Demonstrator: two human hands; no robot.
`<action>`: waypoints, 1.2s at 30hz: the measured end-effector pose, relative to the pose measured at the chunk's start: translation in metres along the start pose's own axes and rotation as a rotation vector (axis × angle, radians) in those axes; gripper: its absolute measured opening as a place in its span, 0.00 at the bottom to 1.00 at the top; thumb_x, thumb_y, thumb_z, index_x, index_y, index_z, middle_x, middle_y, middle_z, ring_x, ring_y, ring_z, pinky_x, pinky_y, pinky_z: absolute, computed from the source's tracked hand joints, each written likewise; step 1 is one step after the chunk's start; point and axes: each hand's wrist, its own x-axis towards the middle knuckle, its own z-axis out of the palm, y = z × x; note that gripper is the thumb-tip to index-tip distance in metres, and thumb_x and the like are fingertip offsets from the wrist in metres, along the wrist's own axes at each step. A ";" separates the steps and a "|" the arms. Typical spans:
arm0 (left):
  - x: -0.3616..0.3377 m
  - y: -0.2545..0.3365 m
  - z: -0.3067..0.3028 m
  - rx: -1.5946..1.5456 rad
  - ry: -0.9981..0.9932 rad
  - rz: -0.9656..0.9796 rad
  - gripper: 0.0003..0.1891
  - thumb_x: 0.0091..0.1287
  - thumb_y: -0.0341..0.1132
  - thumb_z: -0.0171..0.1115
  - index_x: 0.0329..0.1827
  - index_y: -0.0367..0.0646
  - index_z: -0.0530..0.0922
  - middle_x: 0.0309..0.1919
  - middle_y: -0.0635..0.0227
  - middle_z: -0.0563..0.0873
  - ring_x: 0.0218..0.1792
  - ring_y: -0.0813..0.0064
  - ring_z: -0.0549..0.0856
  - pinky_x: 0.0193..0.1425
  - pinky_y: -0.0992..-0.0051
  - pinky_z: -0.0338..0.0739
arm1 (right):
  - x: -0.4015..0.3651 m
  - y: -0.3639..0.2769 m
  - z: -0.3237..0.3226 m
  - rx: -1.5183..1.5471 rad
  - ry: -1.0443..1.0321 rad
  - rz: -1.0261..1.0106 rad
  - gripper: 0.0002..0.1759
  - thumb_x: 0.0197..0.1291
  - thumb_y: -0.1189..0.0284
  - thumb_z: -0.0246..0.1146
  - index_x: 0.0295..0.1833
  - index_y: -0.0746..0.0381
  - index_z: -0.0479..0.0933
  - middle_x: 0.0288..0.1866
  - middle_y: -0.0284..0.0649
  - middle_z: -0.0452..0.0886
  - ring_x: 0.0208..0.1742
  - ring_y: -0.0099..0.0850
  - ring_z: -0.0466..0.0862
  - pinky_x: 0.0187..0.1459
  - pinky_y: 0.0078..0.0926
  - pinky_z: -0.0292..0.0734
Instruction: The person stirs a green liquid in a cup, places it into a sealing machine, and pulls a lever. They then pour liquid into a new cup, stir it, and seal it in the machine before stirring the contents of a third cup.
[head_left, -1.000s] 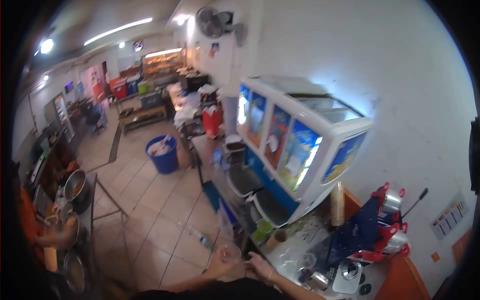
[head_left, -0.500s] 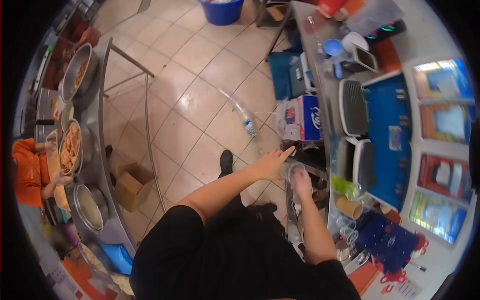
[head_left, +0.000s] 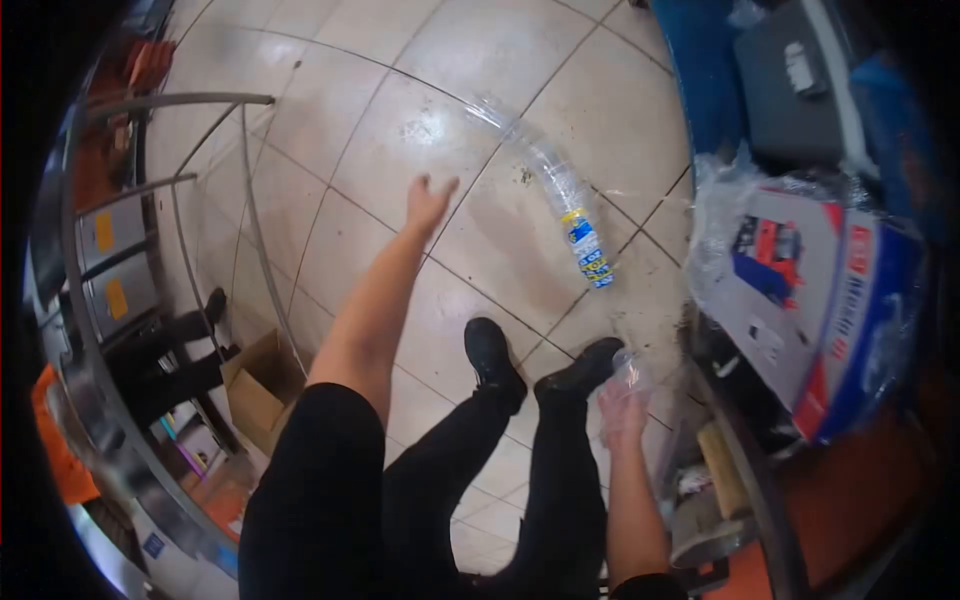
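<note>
Right hand [head_left: 622, 412] fingers grip a clear plastic cup [head_left: 632, 372], lower right. Left hand [head_left: 428, 200] is spread wide and empty. The plastic bottle [head_left: 572, 215] lies untouched on the floor [head_left: 330, 150].

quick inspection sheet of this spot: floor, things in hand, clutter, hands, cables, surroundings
surface: beige tiled floor, dark specks near the bottle.
job's things: clear plastic cup in the right hand; clear plastic bottle with blue and yellow label lying on the tiles.
clutter: brown cardboard box on the floor by the rail; plastic-wrapped pack of white, blue and red cartons at the right.
hands: left hand open, fingers spread, above the floor, touching nothing; right hand closed around the cup.
cables: nothing seen.
surroundings: curved metal rail at the left; black shoes on the tiles.
</note>
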 end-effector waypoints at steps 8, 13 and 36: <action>0.173 0.111 0.061 -0.039 -0.379 0.166 0.52 0.64 0.59 0.77 0.82 0.36 0.64 0.71 0.46 0.80 0.74 0.56 0.78 0.77 0.60 0.71 | 0.152 -0.014 0.176 0.087 0.060 -0.087 0.42 0.85 0.48 0.45 0.90 0.58 0.39 0.93 0.46 0.43 0.90 0.48 0.54 0.78 0.66 0.64; 0.060 0.106 0.166 0.102 -0.739 0.435 0.34 0.70 0.57 0.73 0.69 0.41 0.78 0.50 0.57 0.90 0.49 0.67 0.88 0.54 0.68 0.82 | 0.185 -0.025 0.220 0.044 0.084 -0.185 0.26 0.82 0.51 0.49 0.73 0.55 0.69 0.83 0.46 0.62 0.81 0.45 0.65 0.71 0.58 0.72; -0.326 0.323 -0.330 -0.434 -0.731 0.195 0.29 0.63 0.19 0.77 0.64 0.33 0.69 0.56 0.57 0.84 0.56 0.66 0.87 0.61 0.66 0.86 | -0.432 -0.143 0.205 -0.709 0.123 -0.417 0.26 0.84 0.54 0.50 0.70 0.63 0.74 0.69 0.52 0.78 0.72 0.45 0.78 0.75 0.40 0.68</action>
